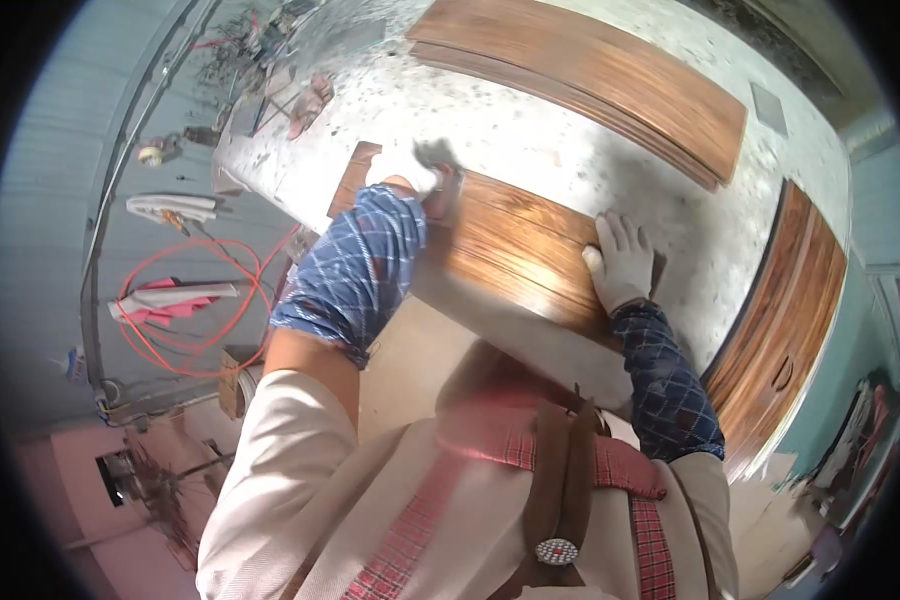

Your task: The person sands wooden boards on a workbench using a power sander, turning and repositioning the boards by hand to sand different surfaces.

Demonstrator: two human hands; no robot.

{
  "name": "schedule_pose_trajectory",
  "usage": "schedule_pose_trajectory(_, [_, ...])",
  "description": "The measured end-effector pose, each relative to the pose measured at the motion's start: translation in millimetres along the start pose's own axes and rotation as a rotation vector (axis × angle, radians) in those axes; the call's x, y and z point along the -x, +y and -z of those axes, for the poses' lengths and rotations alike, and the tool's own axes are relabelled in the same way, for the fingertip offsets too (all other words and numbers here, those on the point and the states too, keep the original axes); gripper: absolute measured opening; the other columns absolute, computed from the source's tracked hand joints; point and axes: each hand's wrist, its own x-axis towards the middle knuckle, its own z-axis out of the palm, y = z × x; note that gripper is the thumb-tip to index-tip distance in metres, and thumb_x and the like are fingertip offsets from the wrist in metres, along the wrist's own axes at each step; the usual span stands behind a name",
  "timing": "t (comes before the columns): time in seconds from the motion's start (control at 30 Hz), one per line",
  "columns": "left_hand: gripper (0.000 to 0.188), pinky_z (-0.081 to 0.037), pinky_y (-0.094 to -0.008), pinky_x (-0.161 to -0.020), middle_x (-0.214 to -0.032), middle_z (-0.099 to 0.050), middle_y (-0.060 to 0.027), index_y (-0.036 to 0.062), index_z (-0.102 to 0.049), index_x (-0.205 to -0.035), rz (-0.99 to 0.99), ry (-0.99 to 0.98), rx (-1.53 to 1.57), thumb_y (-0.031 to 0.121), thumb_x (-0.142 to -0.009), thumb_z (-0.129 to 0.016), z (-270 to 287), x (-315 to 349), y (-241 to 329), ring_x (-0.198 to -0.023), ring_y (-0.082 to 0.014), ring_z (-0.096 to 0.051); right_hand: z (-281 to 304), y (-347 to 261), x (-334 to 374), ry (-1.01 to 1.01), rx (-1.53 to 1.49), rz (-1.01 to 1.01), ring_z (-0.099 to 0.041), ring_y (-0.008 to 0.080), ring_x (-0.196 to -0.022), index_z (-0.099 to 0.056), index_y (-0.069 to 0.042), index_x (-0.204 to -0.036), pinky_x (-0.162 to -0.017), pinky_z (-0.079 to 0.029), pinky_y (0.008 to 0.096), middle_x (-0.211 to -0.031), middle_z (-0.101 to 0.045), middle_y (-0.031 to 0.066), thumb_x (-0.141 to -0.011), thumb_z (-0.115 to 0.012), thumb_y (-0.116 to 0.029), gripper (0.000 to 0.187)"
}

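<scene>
A glossy brown wood-grain board (520, 250) lies on the white, speckled worktable (530, 140) in front of me. My left hand (405, 170), in a white glove, is closed round a blurred, reddish-brown hand tool (444, 195) on the board's left part. Motion smears that tool, and its exact kind cannot be made out. At the board's right end rests my right hand (622, 262), also gloved, fingers stretched out and thumb on the board's surface. Blue checked sleeve covers are on both forearms.
Across the table's far side lies a stack of similar brown boards (580, 75). Another wood-grain panel (785, 310) stands along the right edge. A coiled orange hose (185, 365) and cloths (175, 207) are on the left. Small clutter (290, 100) sits at the back left corner.
</scene>
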Motion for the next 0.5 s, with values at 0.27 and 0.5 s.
schedule_pose_trajectory(0.27, [0.054,-0.053,-0.0442,-0.102,-0.127,-0.068,-0.0193,0.0100,-0.069,-0.127,-0.403,-0.110,-0.072,0.039,-0.082,-0.073,-59.7,107.2,226.2,-0.121,-0.0377,-0.064,-6.1,157.8,117.1,0.151,0.233,-0.562,-0.042,0.0424,-0.146,-0.047,-0.008,-0.152,-0.121,-0.030,0.0584,-0.158,-0.047,0.0173,-0.101,-0.055,-0.046,0.065])
schedule_pose_trajectory(0.5, [0.054,-0.051,-0.0512,-0.103,-0.145,-0.053,-0.0192,0.0120,-0.061,-0.134,-0.605,-0.200,-0.131,0.032,-0.085,-0.073,-82.4,195.3,302.3,-0.132,-0.0411,-0.053,2.6,153.3,110.3,0.018,0.332,-0.504,-0.039,0.0400,-0.148,-0.046,-0.012,-0.154,-0.121,-0.030,0.0595,-0.161,-0.043,0.0163,-0.098,-0.055,-0.053,0.070])
